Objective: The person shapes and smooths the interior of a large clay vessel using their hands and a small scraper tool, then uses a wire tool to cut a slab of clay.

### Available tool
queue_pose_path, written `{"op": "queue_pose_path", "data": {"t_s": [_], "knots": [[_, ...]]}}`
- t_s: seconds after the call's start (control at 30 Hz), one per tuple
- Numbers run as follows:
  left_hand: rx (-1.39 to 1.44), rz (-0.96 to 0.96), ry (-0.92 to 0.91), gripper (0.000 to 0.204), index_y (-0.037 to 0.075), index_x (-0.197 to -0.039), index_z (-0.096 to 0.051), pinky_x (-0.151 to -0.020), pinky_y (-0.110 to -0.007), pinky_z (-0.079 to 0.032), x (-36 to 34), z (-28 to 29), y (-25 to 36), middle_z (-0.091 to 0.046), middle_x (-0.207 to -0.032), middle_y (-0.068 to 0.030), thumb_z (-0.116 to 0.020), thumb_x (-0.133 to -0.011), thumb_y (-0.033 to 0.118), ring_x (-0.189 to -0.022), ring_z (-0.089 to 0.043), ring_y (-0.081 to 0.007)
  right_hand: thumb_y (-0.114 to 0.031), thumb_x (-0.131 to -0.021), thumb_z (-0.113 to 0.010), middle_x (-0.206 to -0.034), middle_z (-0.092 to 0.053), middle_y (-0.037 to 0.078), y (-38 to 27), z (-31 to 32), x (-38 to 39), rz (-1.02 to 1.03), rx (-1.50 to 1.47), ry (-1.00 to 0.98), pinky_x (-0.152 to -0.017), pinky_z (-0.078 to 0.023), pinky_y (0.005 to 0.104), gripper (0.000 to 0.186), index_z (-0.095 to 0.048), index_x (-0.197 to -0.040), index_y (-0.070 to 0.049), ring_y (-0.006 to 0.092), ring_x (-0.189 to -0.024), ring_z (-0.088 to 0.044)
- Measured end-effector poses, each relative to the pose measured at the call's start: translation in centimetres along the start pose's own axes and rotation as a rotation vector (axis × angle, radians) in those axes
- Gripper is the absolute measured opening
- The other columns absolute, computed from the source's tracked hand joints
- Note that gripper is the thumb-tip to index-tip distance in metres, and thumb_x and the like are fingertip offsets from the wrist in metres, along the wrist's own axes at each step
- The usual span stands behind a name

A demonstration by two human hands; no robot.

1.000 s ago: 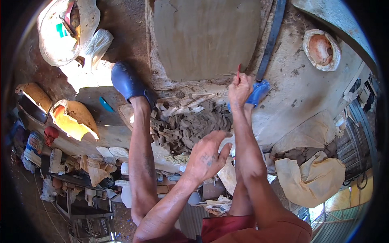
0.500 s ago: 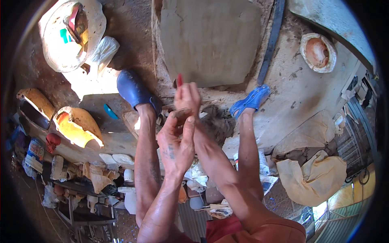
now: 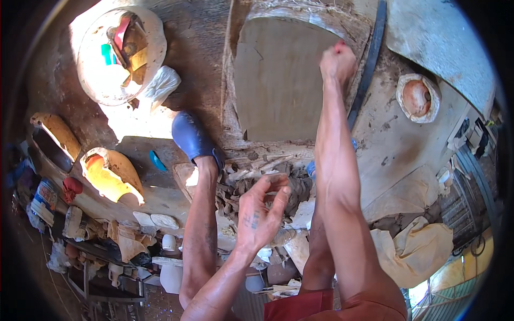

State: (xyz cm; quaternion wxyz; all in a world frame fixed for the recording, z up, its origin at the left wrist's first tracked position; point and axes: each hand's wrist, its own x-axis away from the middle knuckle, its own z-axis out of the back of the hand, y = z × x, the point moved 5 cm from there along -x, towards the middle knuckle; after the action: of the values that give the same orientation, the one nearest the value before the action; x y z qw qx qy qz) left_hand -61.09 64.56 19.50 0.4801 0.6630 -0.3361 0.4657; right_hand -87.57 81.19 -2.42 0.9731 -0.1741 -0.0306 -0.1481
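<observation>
A flat grey-brown clay slab (image 3: 284,80) lies on a cloth-covered board (image 3: 229,101) in front of me. My right hand (image 3: 338,65) is closed on a small red tool (image 3: 339,47) at the slab's upper right edge. Only a bit of red shows from the fist, so its exact kind is hidden. Nearer to me, my left hand (image 3: 261,211) hovers above a heap of dark clay scraps (image 3: 297,195). Its muddy fingers are loosely curled, with the thumb held apart and nothing visible between them.
Beside the slab on the right runs a long dark strip (image 3: 369,64). A whitish basin (image 3: 91,75) with tools stands at upper left, a plastic bag (image 3: 162,83) beside it. Broken pottery pieces (image 3: 110,171) lie left; a pale bowl-shaped mould (image 3: 418,99) sits right. My blue clogs (image 3: 193,136) flank the board.
My right hand has travelled with the red tool from the slab's near edge to its upper right edge. My left hand no longer overlaps the right arm. The view has shifted slightly.
</observation>
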Motion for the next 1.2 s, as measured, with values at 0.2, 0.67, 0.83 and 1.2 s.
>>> {"op": "queue_pose_path", "data": {"t_s": [0.2, 0.67, 0.83, 1.2], "knots": [[0.003, -0.094, -0.027, 0.029, -0.001, -0.126, -0.064, -0.089, -0.034, -0.057, 0.3, 0.6, 0.8, -0.074, -0.116, -0.0140, -0.064, -0.100, 0.012, -0.101, -0.072, -0.0201, -0.013, -0.088, -0.069, -0.095, -0.072, 0.016, -12.1, -4.8, 5.8, 0.725, -0.120, -0.292, -0.081, -0.056, 0.0461, 0.010, -0.073, -0.094, -0.006, 0.0365, -0.086, -0.070], [0.070, -0.203, 0.064, 0.029, -0.002, -0.123, -0.065, -0.083, -0.038, -0.059, 0.5, 2.2, -0.8, -0.073, -0.108, -0.0197, -0.066, -0.095, 0.008, -0.097, -0.073, -0.0296, -0.001, -0.074, -0.067, -0.093, -0.060, 0.012, -0.8, 1.2, 28.6, 1.078, 0.018, -0.839, -0.076, -0.057, 0.0439, 0.017, -0.065, -0.091, -0.004, 0.0316, -0.091, -0.064], [0.126, -0.276, 0.222, 0.026, -0.003, -0.121, -0.067, -0.085, -0.033, -0.058, 1.2, 3.4, -1.4, -0.074, -0.105, -0.0163, -0.064, -0.096, 0.005, -0.095, -0.072, -0.0211, -0.009, -0.087, -0.070, -0.098, -0.066, 0.012, -6.3, -0.1, 30.3, 0.755, -0.203, -0.730, -0.075, -0.058, 0.0432, 0.013, -0.070, -0.100, -0.004, 0.0325, -0.086, -0.067], [0.128, -0.298, 0.413, 0.035, 0.002, -0.134, -0.058, -0.079, -0.025, -0.053, 0.8, 2.5, -6.7, -0.071, -0.105, -0.0085, -0.063, -0.100, 0.002, -0.091, -0.065, -0.0107, -0.022, -0.095, -0.069, -0.102, -0.062, 0.016, 7.7, 6.4, 17.9, 0.271, -0.067, -0.018, -0.083, -0.049, 0.0438, 0.021, -0.068, -0.103, -0.003, 0.0323, -0.096, -0.061]]}}
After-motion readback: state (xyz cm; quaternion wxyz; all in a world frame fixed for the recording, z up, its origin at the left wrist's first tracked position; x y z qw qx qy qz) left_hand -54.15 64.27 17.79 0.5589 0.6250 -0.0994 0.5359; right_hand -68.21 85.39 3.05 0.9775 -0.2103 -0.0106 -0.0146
